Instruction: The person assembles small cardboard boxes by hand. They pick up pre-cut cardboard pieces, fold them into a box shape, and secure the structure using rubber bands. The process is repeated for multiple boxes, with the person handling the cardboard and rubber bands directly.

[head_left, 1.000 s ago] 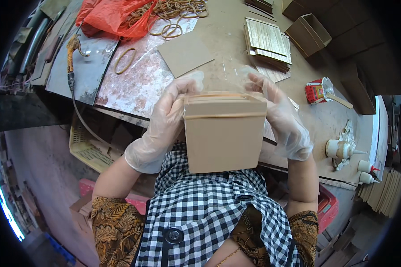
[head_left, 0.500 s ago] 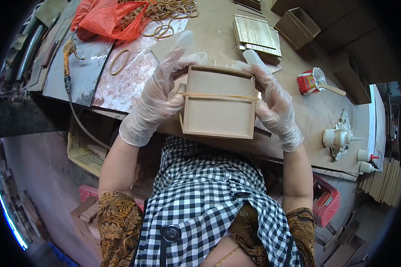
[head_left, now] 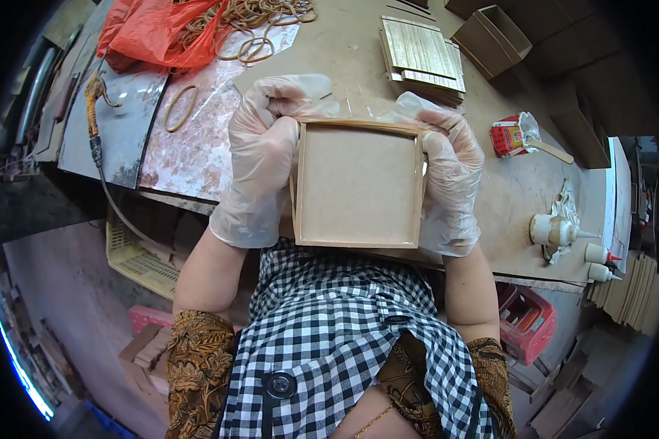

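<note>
A shallow square wooden box (head_left: 359,186) with a thin raised rim is held up at the table's near edge, its recessed face toward me. My left hand (head_left: 267,146), in a clear plastic glove, is closed at its far left corner, thumb pressed to the side and fingers curled. At the far right corner my right hand (head_left: 450,164), gloved likewise, is closed in the same way. Along the box's far edge runs what looks like a stretched tan rubber band (head_left: 362,124). The fingertips behind the box are partly hidden.
A red plastic bag (head_left: 150,36) and a heap of rubber bands (head_left: 249,25) lie at the far left, near an air gun (head_left: 95,102). Stacked wooden boards (head_left: 421,55), a red tub (head_left: 509,137) with a stick and white glue bottles (head_left: 553,229) stand to the right.
The rubber band across the box's middle has gone from there, apparently to the far edge. The box has come slightly toward me, and both hands have curled tighter at its far corners.
</note>
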### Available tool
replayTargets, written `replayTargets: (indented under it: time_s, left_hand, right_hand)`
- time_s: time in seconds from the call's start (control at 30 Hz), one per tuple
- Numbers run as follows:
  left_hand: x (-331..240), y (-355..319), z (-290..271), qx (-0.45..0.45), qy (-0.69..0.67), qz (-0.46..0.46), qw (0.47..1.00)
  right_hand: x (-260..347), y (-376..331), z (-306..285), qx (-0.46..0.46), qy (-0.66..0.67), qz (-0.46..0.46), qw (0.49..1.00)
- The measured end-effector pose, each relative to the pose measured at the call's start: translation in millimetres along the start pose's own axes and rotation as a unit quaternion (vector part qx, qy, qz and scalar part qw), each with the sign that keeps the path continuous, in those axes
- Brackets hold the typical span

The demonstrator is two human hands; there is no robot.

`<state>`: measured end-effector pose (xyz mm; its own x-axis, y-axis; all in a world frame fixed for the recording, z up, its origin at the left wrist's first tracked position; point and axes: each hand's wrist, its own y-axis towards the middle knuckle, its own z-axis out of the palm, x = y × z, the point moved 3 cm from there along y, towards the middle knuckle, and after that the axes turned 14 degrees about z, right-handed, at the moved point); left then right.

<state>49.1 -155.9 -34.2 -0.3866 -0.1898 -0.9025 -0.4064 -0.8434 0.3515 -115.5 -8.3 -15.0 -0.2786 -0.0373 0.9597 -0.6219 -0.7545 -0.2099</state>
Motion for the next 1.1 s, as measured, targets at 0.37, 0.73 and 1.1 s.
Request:
replayTargets:
  time_s: [0.37,0.73,1.1]
  left_hand:
    - [7,-28,-4,-0.037,-0.178,-0.174,0.968]
    - [2,-34,-4,0.081,-0.238,-0.101,0.963]
    - [-31,-45,9,0.079,-0.004,0.101,0.992]
  right_hand:
    - [-16,-2,-12,0.081,0.14,0.023,0.987]
    - [-8,-3,-3,0.085,0.204,0.096,0.971]
    - [-4,-26,17,0.14,0.015,-0.076,0.987]
